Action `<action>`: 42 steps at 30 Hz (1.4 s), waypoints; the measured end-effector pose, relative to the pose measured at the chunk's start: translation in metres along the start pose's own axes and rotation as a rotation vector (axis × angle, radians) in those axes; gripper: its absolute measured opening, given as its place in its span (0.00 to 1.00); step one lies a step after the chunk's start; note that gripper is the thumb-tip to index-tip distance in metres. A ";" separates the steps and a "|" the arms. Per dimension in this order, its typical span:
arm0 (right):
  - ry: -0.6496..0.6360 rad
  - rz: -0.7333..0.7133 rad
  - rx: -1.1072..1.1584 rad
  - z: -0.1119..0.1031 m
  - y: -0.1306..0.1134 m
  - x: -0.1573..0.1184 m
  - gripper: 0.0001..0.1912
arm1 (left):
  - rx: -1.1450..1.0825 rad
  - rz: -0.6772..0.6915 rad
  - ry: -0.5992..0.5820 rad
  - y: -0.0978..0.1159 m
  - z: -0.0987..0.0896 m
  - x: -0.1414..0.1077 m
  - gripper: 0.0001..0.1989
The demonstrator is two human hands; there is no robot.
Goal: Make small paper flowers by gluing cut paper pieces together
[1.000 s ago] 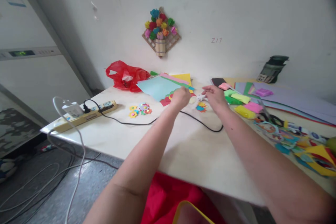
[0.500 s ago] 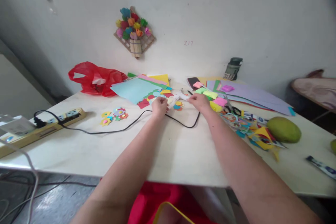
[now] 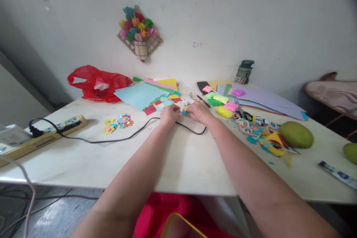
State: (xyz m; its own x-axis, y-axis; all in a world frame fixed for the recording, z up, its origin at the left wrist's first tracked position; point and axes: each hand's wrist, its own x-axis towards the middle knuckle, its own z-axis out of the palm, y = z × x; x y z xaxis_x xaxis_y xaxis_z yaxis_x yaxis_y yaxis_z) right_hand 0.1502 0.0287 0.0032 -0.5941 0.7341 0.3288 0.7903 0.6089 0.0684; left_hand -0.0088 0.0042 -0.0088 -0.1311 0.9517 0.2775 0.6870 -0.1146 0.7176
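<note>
My left hand (image 3: 169,115) rests low over the middle of the table, its thumb and fingers pinched together; what they hold is too small to make out. Close on its right, my right hand (image 3: 198,112) has its fingertips bent down onto a small blue and yellow paper flower (image 3: 184,111). Just behind the hands lies a white object (image 3: 187,101) that looks like a glue gun. Colourful paper cut-outs (image 3: 150,110) spread out behind my left hand. A black cord (image 3: 139,131) passes under both hands.
Finished-looking paper flowers (image 3: 122,121) lie left, near a power strip (image 3: 46,141). Behind are a red plastic bag (image 3: 97,81) and coloured sheets (image 3: 142,95). Clay packs (image 3: 224,112), scissors (image 3: 247,116), paper scraps (image 3: 275,143), a green fruit (image 3: 296,134) and a tube (image 3: 338,174) lie right.
My right hand has moved left and down from the white object's right end to the paper flower, closer to my left hand. The left hand stays about where it was.
</note>
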 end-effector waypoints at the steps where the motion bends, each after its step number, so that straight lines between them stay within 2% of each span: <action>1: -0.013 -0.006 -0.018 0.000 -0.001 0.000 0.08 | 0.019 0.006 -0.007 0.000 0.000 0.000 0.09; 9: -0.048 -0.016 -0.062 -0.002 -0.004 0.000 0.12 | 0.100 -0.053 -0.019 -0.002 -0.002 0.003 0.11; 14: -0.004 0.010 -0.029 0.002 -0.003 0.000 0.12 | 0.070 -0.015 0.023 -0.004 0.000 0.005 0.09; 17: 0.097 0.079 0.033 0.006 0.002 0.000 0.13 | -0.080 -0.005 0.007 0.000 -0.001 0.003 0.08; 20: 0.224 0.143 0.110 0.009 0.008 0.001 0.12 | -0.301 -0.069 -0.077 0.008 -0.003 -0.002 0.13; 25: 0.306 0.054 0.159 0.006 0.006 0.001 0.13 | -0.669 -0.271 -0.249 0.015 -0.005 -0.004 0.26; 27: 0.281 -0.031 0.141 0.004 0.001 0.001 0.13 | -0.766 -0.308 -0.287 0.014 -0.005 -0.003 0.25; 31: 0.253 -0.124 0.183 0.001 -0.007 0.002 0.11 | -0.831 -0.294 -0.287 0.010 -0.005 -0.001 0.13; 34: 0.300 -0.004 0.380 0.000 -0.006 0.003 0.09 | -0.827 -0.290 -0.274 0.010 -0.004 -0.002 0.08; 37: 0.331 0.266 0.604 -0.003 -0.001 0.002 0.09 | -0.803 -0.247 -0.320 0.011 -0.004 -0.004 0.09; 39: 0.278 0.373 0.762 -0.005 0.003 0.001 0.10 | -0.766 -0.211 -0.348 0.012 -0.003 -0.004 0.11; 42: 0.140 0.381 1.014 -0.007 0.005 -0.001 0.10 | -0.713 -0.175 -0.351 0.011 0.000 -0.004 0.12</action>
State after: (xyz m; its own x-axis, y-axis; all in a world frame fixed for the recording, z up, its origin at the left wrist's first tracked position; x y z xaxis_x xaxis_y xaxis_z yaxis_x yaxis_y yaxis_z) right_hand 0.1556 0.0285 0.0097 -0.2633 0.9254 0.2726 0.3897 0.3605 -0.8474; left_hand -0.0002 -0.0006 -0.0019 0.1183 0.9929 -0.0081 0.0411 0.0032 0.9991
